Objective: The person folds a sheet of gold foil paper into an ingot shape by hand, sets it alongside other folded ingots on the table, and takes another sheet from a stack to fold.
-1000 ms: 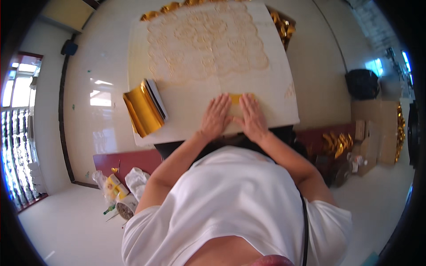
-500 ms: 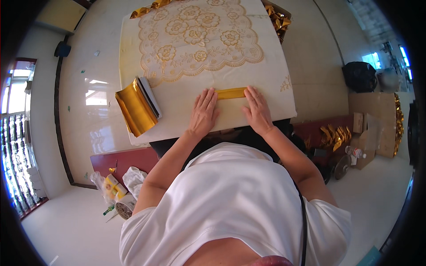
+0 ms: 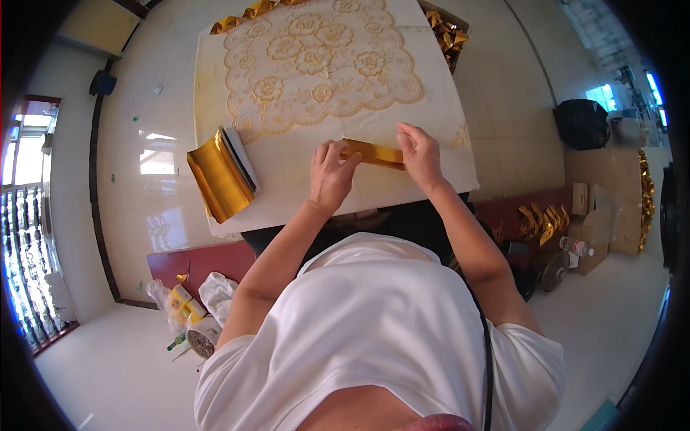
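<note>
A folded strip of shiny gold foil paper (image 3: 381, 154) is held just over the white tablecloth, tilted down toward its right end. My left hand (image 3: 333, 172) is closed on its left end, thumb and fingers gripping the strip. At the right end, my right hand (image 3: 422, 158) is beside the strip with its fingers loosely bent and a gap between thumb and forefinger; nothing shows between them. To the left, a stack of gold foil sheets (image 3: 219, 179) lies near the table's edge, with a white and dark stack beside it.
The tablecloth (image 3: 431, 115) carries an embroidered gold flower panel (image 3: 316, 61). Folded gold pieces (image 3: 251, 10) lie at the far edge, and a box of gold pieces (image 3: 447, 39) stands at the far right. A dark red bench (image 3: 496, 205) with more gold pieces is behind on the right.
Both hands were flat, pressing the strip on the table. Now the left fingers have curled around its left end, the strip has tilted, and the right hand has lifted and bent its fingers.
</note>
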Demonstrator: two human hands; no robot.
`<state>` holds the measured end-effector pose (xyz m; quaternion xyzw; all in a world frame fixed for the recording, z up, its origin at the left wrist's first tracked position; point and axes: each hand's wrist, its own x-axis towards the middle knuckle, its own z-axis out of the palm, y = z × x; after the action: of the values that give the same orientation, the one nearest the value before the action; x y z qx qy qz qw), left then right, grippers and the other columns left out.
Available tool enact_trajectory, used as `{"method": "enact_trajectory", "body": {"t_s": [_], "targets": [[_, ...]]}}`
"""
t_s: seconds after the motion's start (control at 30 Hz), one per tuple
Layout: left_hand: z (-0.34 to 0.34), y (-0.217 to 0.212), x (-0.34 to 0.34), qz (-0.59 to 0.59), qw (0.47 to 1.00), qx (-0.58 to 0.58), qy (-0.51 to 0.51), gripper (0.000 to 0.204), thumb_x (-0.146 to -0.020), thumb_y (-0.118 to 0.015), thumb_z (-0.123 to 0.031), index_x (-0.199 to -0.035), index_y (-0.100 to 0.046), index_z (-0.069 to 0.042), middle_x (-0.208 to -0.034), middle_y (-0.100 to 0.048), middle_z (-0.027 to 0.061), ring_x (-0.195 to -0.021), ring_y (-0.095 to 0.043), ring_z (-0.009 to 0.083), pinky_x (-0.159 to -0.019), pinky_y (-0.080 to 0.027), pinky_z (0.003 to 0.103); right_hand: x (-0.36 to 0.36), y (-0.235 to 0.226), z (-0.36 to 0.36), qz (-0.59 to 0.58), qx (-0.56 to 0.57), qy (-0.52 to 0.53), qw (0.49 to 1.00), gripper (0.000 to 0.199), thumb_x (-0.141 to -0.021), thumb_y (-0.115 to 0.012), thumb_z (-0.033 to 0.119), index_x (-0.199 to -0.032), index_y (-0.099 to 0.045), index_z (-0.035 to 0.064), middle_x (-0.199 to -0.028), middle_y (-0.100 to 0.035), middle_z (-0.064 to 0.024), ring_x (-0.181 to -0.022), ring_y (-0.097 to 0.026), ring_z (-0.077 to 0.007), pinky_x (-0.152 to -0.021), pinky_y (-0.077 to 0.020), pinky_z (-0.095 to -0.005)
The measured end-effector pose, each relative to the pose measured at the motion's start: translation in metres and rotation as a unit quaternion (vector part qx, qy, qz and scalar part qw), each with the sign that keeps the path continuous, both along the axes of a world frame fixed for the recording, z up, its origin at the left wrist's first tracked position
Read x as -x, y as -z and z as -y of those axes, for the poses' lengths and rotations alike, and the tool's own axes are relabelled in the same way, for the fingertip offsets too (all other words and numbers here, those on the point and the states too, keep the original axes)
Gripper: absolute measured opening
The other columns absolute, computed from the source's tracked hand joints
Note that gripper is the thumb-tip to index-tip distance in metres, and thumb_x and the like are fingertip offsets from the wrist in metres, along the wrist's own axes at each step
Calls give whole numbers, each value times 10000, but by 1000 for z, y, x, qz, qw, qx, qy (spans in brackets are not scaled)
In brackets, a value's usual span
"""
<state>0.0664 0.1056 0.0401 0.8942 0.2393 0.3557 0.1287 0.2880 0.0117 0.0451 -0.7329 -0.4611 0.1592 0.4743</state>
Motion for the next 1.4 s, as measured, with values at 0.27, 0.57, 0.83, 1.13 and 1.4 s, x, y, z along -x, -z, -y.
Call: {"method": "enact_trajectory", "body": {"t_s": [0.27, 0.57, 0.83, 1.13, 1.4], "targets": [[-9, -44, 7, 26, 986, -161, -15, 478, -749, -759, -82, -1191, -821, -252, -930, -549, -32, -949, -587, 188, -918, -443, 397, -28, -61, -15, -377, 108, -144, 909, 381, -1091, -693, 344, -1230, -787, 2, -1085, -802, -82, -1014, -730, -148, -965, -560, -312], [-12, -68, 6, 56, 972, -227, 21, 509, -717, -778, -176, -1218, -827, -252, -927, -566, -56, -967, -586, 168, -950, -443, 373, -26, -123, -43, -356, 140, -243, 891, 412, -1032, -764, 426, -1163, -810, 38, -1030, -798, -62, -955, -749, -138, -849, -603, -297], [-18, -80, 5, 68, 957, -278, 37, 487, -665, -802, -207, -1145, -855, -269, -975, -587, -68, -972, -574, 163, -908, -427, 359, -17, -135, -67, -314, 166, -268, 896, 380, -979, -828, 422, -1090, -809, 59, -932, -772, -31, -846, -736, -116, -754, -600, -287], [-19, -79, 11, 74, 959, -270, 33, 502, -669, -812, -186, -1164, -846, -259, -1004, -609, -60, -998, -599, 163, -916, -440, 363, -14, -117, -64, -416, 140, -265, 858, 230, -986, -807, 281, -1047, -797, 58, -917, -770, -22, -813, -732, -97, -736, -599, -270], [-21, -76, 7, 109, 969, -219, 32, 482, -717, -835, -113, -1190, -824, -200, -1020, -658, -28, -993, -639, 183, -910, -472, 367, -11, -108, -62, -503, 91, -187, 839, 197, -983, -791, 262, -998, -771, 67, -915, -745, -8, -817, -691, -88, -746, -556, -269]]}}
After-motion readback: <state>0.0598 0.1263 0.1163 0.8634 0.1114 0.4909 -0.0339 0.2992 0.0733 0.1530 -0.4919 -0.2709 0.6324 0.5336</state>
